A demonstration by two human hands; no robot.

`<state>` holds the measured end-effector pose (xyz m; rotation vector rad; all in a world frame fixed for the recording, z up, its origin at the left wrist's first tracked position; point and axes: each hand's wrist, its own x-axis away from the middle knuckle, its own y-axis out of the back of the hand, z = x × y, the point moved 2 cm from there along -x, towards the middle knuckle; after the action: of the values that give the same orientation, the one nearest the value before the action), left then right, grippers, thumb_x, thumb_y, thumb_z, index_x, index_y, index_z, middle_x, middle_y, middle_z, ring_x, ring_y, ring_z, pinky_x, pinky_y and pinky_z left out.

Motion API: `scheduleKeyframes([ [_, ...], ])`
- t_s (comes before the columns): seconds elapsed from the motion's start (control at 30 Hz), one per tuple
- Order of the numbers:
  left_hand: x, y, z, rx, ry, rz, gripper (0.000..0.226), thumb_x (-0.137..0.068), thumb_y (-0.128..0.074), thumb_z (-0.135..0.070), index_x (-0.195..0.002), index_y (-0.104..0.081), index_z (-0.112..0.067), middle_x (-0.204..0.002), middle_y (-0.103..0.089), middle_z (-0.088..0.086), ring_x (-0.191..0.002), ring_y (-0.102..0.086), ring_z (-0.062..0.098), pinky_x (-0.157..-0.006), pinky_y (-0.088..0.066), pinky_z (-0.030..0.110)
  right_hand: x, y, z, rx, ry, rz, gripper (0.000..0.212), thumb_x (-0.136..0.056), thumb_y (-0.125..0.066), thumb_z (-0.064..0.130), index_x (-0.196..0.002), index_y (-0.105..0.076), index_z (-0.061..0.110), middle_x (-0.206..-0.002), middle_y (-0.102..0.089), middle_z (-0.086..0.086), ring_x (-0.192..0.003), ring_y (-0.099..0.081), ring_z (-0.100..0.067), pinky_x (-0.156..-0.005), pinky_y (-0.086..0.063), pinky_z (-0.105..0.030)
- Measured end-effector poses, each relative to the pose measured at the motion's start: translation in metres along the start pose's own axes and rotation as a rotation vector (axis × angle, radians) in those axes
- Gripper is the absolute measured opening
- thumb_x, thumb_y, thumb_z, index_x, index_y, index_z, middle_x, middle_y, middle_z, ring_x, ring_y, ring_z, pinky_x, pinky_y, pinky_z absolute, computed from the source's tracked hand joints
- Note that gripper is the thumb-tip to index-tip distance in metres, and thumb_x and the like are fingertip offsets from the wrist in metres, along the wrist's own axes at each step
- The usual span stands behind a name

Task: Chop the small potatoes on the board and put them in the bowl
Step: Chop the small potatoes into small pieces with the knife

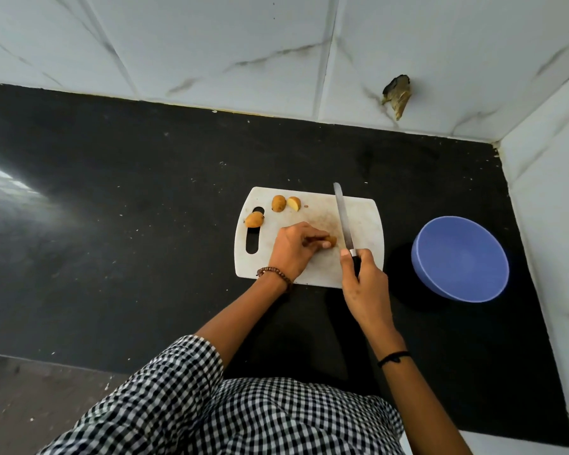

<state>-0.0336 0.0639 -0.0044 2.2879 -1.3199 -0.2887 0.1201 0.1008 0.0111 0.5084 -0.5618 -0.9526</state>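
Observation:
A white cutting board (365,218) lies on the black counter. My left hand (293,247) pinches a small potato (331,240) at the board's middle, mostly hidden under the fingers. My right hand (363,277) grips the handle of a long knife (343,218), whose blade lies just right of that potato and points away from me. A whole potato (278,203) and a cut half (294,203) sit at the board's far side. Another potato (254,219) rests at the handle slot. A blue bowl (460,257) stands to the right of the board, with nothing visible inside.
The black counter (128,208) stretches left of the board. White marble-tiled walls (211,50) close off the back and the right side. A damaged hole (397,95) marks the back wall above the board. The counter's front edge runs at the lower left.

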Motion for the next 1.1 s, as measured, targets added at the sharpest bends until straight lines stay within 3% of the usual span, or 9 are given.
scheduleKeyframes([
  [0.2, 0.003, -0.001, 0.0, 0.017, 0.015, -0.054, 0.018, -0.081, -0.074, -0.018, -0.099, -0.075, -0.016, -0.097, -0.072, -0.005, -0.087, -0.063, 0.002, -0.083, -0.048, 0.008, 0.016, -0.006, -0.002, 0.088, 0.021, -0.006, 0.03, -0.106, -0.034, 0.045, -0.103, -0.048, 0.018, -0.074, -0.057, 0.004, -0.067, -0.058, -0.012, -0.054, -0.041, -0.027],
  [0.37, 0.003, -0.002, -0.001, 0.057, 0.047, -0.038, 0.016, -0.081, -0.074, -0.017, -0.097, -0.073, -0.015, -0.092, -0.072, -0.005, -0.08, -0.061, -0.005, -0.076, -0.043, 0.0, 0.021, -0.008, 0.004, 0.162, 0.027, -0.002, 0.029, -0.107, -0.03, 0.042, -0.102, -0.045, 0.017, -0.073, -0.054, 0.006, -0.067, -0.057, -0.015, -0.058, -0.046, -0.035],
  [0.57, 0.003, -0.002, 0.0, 0.042, 0.04, -0.047, 0.017, -0.08, -0.075, -0.016, -0.097, -0.074, -0.014, -0.094, -0.072, -0.002, -0.079, -0.061, -0.003, -0.075, -0.045, 0.001, 0.023, -0.008, 0.007, 0.241, 0.038, -0.009, 0.032, -0.106, -0.027, 0.044, -0.104, -0.044, 0.018, -0.076, -0.056, 0.004, -0.07, -0.059, -0.016, -0.06, -0.051, -0.039],
  [0.67, 0.002, -0.003, 0.001, -0.015, 0.048, -0.057, 0.018, -0.079, -0.076, -0.02, -0.097, -0.075, -0.017, -0.095, -0.067, -0.004, -0.078, -0.058, 0.0, -0.069, -0.045, 0.002, 0.025, -0.009, 0.006, 0.285, 0.044, -0.018, 0.032, -0.106, -0.026, 0.044, -0.105, -0.043, 0.017, -0.078, -0.058, 0.003, -0.069, -0.059, -0.016, -0.058, -0.05, -0.037],
  [0.8, -0.001, 0.0, 0.001, -0.05, 0.065, -0.035, 0.018, -0.079, -0.076, -0.023, -0.096, -0.075, -0.019, -0.094, -0.061, -0.006, -0.077, -0.054, 0.002, -0.063, -0.042, 0.002, 0.026, -0.011, 0.004, 0.325, 0.047, -0.008, 0.03, -0.107, -0.026, 0.042, -0.106, -0.043, 0.017, -0.076, -0.058, 0.002, -0.064, -0.056, -0.013, -0.049, -0.037, -0.026],
  [1.0, -0.003, 0.0, -0.001, -0.053, 0.064, -0.015, 0.018, -0.08, -0.075, -0.019, -0.098, -0.076, -0.017, -0.096, -0.066, -0.002, -0.08, -0.056, 0.004, -0.068, -0.043, 0.005, 0.026, -0.014, 0.003, 0.326, 0.039, -0.016, 0.029, -0.107, -0.026, 0.042, -0.107, -0.043, 0.017, -0.077, -0.059, 0.001, -0.063, -0.055, -0.011, -0.048, -0.036, -0.024],
  [1.1, -0.002, -0.001, 0.0, -0.062, 0.06, -0.03, 0.018, -0.079, -0.076, -0.019, -0.097, -0.076, -0.016, -0.095, -0.067, -0.001, -0.079, -0.057, 0.005, -0.066, -0.043, 0.004, 0.026, -0.017, 0.004, 0.395, 0.058, -0.029, 0.03, -0.108, -0.026, 0.04, -0.11, -0.043, 0.016, -0.079, -0.062, -0.001, -0.066, -0.058, -0.018, -0.054, -0.041, -0.03],
])
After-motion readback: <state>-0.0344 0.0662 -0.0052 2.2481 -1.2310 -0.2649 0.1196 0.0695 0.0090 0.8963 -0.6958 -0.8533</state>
